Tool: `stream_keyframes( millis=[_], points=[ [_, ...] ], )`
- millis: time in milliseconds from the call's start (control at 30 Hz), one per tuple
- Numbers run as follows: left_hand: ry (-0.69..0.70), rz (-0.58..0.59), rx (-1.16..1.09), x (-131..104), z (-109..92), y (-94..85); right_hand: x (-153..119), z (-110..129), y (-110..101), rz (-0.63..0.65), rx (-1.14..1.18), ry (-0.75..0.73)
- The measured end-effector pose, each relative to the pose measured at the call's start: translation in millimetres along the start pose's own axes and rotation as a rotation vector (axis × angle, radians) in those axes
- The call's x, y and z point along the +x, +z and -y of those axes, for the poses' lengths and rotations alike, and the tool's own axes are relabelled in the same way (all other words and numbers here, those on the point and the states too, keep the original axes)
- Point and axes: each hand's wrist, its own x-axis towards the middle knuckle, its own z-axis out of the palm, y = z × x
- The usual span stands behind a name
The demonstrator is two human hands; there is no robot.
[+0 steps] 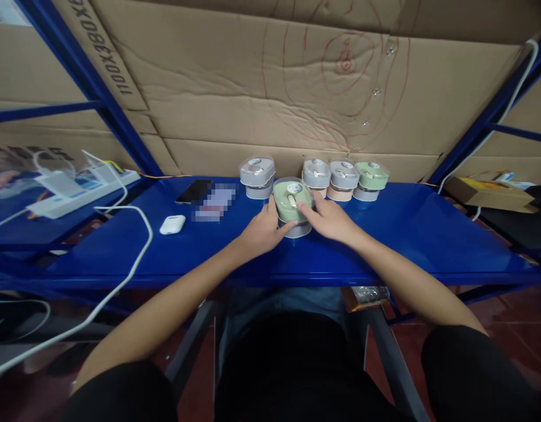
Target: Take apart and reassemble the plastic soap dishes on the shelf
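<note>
A green lidded container [292, 202] with a round label and a small pale piece on its lid sits on a grey one [298, 230] at the middle of the blue table. My left hand [264, 230] grips its left side, thumb along the front edge. On the right side, my right hand [332, 220] holds the same container, its thumb on the lid near the pale piece. Behind stand similar stacked containers: a grey pair [257, 173] to the left, then a grey-topped stack [316, 172], another grey-topped stack [344, 174] and a green-topped stack [371, 174] to the right.
On the left of the blue table [235, 258] lie a dark phone [194, 191], a blurred-out item [215, 202] and a white earbud case [172, 224]. A white cable [140, 252] hangs past the left edge from near a power strip [85, 193]. Cardboard [217, 88] walls the back.
</note>
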Motion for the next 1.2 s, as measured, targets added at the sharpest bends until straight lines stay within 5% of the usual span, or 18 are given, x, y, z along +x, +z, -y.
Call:
stream_keyframes(
  millis=[367,667,967,1200],
  points=[
    [-0.146,-0.016,0.086,67,41,-12.5,66,14,22,-0.046,-0.105,0.181],
    [-0.286,-0.062,0.22,89,34,-3.1,50,-6,33,-0.092,-0.143,0.099],
    [-0.365,-0.067,0.384,103,12,-0.1,40,1,40,-0.083,-0.218,0.058],
    [-0.31,-0.252,0.52,99,19,-37.9,39,2,40,-0.056,-0.244,0.052]
  ],
)
